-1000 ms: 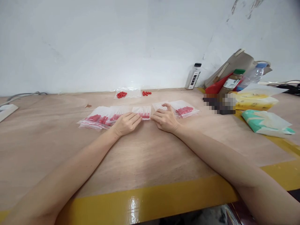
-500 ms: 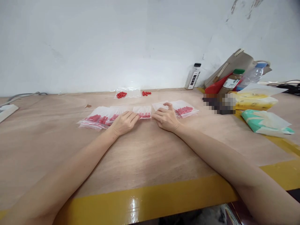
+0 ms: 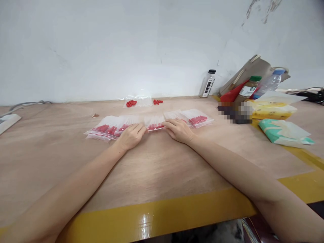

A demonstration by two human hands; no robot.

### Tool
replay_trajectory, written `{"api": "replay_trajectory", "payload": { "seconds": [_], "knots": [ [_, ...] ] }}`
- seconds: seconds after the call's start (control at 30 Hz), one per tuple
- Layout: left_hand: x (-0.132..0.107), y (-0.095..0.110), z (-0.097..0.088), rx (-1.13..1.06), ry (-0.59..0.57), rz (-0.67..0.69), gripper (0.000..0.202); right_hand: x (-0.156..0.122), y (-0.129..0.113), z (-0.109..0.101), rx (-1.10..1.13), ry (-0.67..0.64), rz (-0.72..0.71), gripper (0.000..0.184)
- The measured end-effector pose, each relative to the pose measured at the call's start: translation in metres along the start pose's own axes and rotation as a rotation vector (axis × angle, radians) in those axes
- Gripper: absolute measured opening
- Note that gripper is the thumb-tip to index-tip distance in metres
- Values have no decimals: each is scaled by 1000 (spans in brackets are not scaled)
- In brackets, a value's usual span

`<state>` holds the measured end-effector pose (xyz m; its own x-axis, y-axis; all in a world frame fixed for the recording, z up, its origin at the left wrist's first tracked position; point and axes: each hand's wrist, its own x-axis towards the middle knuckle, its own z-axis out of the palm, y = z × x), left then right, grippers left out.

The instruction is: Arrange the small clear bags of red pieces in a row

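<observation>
Between my hands lies a small clear zip bag (image 3: 155, 122) with several red pieces inside, its near edge toward me. My left hand (image 3: 133, 135) is closed at the bag's near left corner, the fingertips pressed together. My right hand (image 3: 180, 130) has its fingers curled over the near right corner of the same bag, gripping it. To the left, a pile of similar zip bags (image 3: 102, 127) with red pieces lies partly behind my left hand. More filled zip bags (image 3: 198, 118) lie to the right, partly covered by my right hand.
By the wall are a clear sheet (image 3: 143, 101), red pieces (image 3: 131, 103) and a small loose group of them (image 3: 158, 101). A dark-capped bottle (image 3: 208, 83), a green-capped bottle (image 3: 246, 91) and tissue packs (image 3: 283, 131) stand or lie right. A power strip (image 3: 9, 122) is far left.
My right index finger has come down from its raised position onto the bag. My left hand has shifted slightly left and down, and the bag's near edge now slants up to the right.
</observation>
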<state>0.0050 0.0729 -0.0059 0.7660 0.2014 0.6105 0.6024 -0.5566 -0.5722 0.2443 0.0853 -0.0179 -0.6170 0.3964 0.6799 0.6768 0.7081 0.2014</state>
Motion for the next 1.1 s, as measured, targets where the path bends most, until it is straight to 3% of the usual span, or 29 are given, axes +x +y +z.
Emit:
{"api": "replay_trajectory", "payload": {
  "seconds": [0.13, 0.23, 0.33, 0.5, 0.7, 0.83, 0.97, 1.1],
  "knots": [
    [1, 1, -3, -126, -19, -3, 23, 3, -10, 10, 8, 4, 20, 25],
    [4, -1, -8, -247, -61, -141, 21, 5, -5, 11, 6, 38, 8, 28],
    [3, -5, -11, -225, -122, -296, 25, 0, 15, 3, 49, 134, 53, 26],
    [-13, -19, -6, -36, -319, -379, 27, -28, 60, -17, 152, 266, 265, 26],
    [-21, -37, -6, -134, -575, -420, 40, -68, 84, -32, 194, 109, 350, 27],
    [-15, -30, -8, -245, -627, -415, 42, -68, 77, -47, 49, 26, 388, 24],
    [-2, -8, 2, -364, -546, -396, 45, -44, 48, -52, -30, 126, 386, 20],
    [17, 19, 20, -485, -443, -420, 46, -13, 12, -40, 19, -2, 150, 19]
  ]
}}
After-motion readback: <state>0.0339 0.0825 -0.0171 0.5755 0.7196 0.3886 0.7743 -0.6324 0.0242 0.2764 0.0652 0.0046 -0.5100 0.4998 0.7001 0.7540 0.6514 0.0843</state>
